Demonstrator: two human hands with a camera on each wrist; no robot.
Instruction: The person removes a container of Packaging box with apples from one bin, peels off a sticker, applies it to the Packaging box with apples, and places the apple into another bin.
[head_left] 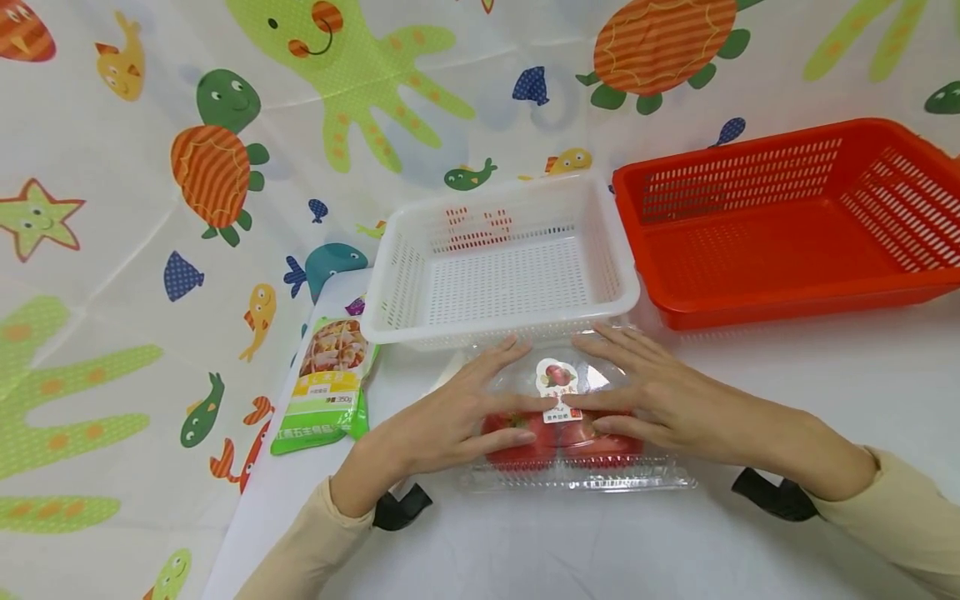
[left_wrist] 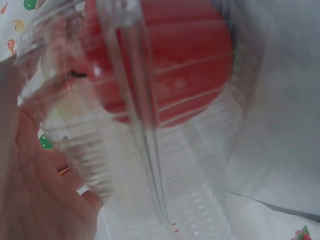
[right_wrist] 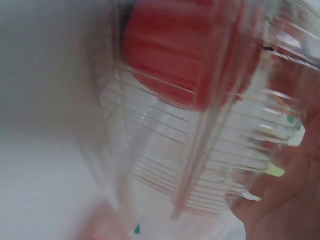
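In the head view a clear plastic clamshell box (head_left: 577,479) lies on the white table, with red tomatoes (head_left: 522,447) inside and a printed label (head_left: 558,387) on its lid. My left hand (head_left: 450,412) rests on the left part of the lid, fingers spread. On the right part lies my right hand (head_left: 663,396), its fingers stretched toward the middle. Through the clear side wall, the left wrist view shows a tomato (left_wrist: 175,65) beside the palm. A tomato (right_wrist: 170,50) also shows through the box in the right wrist view. The hands partly cover the lid.
Right behind the box stands a white plastic basket (head_left: 502,279). A larger red basket (head_left: 780,250) is at the back right. To the left lies a green food packet (head_left: 322,387). A patterned cloth (head_left: 112,250) hangs behind and along the left.
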